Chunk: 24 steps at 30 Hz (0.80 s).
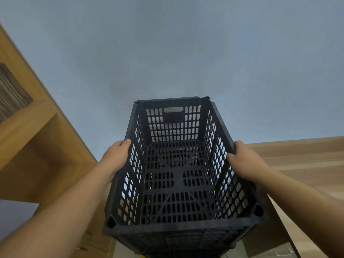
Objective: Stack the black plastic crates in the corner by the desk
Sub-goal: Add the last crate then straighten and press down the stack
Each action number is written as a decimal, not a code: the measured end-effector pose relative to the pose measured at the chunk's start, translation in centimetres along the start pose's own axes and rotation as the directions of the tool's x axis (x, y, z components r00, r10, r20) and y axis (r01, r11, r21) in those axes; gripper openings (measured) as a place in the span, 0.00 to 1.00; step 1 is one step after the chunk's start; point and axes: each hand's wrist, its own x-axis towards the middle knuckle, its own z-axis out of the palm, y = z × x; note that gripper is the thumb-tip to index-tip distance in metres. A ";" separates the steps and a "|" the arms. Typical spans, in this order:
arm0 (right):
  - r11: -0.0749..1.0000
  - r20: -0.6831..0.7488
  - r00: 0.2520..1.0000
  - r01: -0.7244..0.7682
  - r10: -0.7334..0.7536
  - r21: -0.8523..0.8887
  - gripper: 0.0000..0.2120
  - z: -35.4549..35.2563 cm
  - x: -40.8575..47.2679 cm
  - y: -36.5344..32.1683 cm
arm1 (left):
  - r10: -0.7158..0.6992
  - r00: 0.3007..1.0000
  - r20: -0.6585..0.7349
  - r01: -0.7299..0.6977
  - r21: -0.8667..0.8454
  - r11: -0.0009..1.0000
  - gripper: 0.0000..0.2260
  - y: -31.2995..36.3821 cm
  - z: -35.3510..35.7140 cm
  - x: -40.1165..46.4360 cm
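A black plastic crate (178, 175) with slotted walls and floor fills the lower middle of the view, its open top facing me and its inside empty. My left hand (116, 158) grips its left rim, fingers curled over the edge. My right hand (245, 161) grips the right rim the same way. Beneath the crate's near edge the dark wall of another black crate (178, 246) shows, and the held crate appears to sit on it. The crate's far end is close to the blue-grey wall (186, 53).
A wooden shelf unit (33, 142) rises on the left. A wooden desk top (301, 161) runs along the right, its edge close to the crate's right side. A strip of floor shows at the bottom right.
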 end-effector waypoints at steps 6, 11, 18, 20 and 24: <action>0.997 -0.024 1.000 0.017 -0.018 -0.076 0.08 0.7 -0.5 -0.3 | 0.006 0.997 0.074 0.000 -0.078 0.997 0.19 -1.3 -0.3 0.0; 0.991 -0.081 0.996 0.016 -0.027 -0.133 0.06 0.9 0.2 0.3 | -0.003 0.998 0.055 0.007 -0.072 0.997 0.15 -1.3 0.2 -0.3; 0.988 -0.065 0.995 0.065 -0.074 -0.140 0.06 0.7 1.2 0.8 | -0.039 0.999 -0.001 0.039 -0.111 0.993 0.17 -2.0 0.6 -0.7; 0.987 -0.054 0.994 0.086 -0.095 -0.139 0.05 0.4 1.8 0.9 | -0.052 0.999 -0.014 0.050 -0.117 0.992 0.17 -2.0 0.8 -1.1; 0.980 -0.027 0.991 0.123 -0.129 -0.157 0.08 -0.2 3.7 1.2 | -0.095 0.994 -0.049 0.087 -0.158 0.984 0.17 -1.8 1.6 -2.3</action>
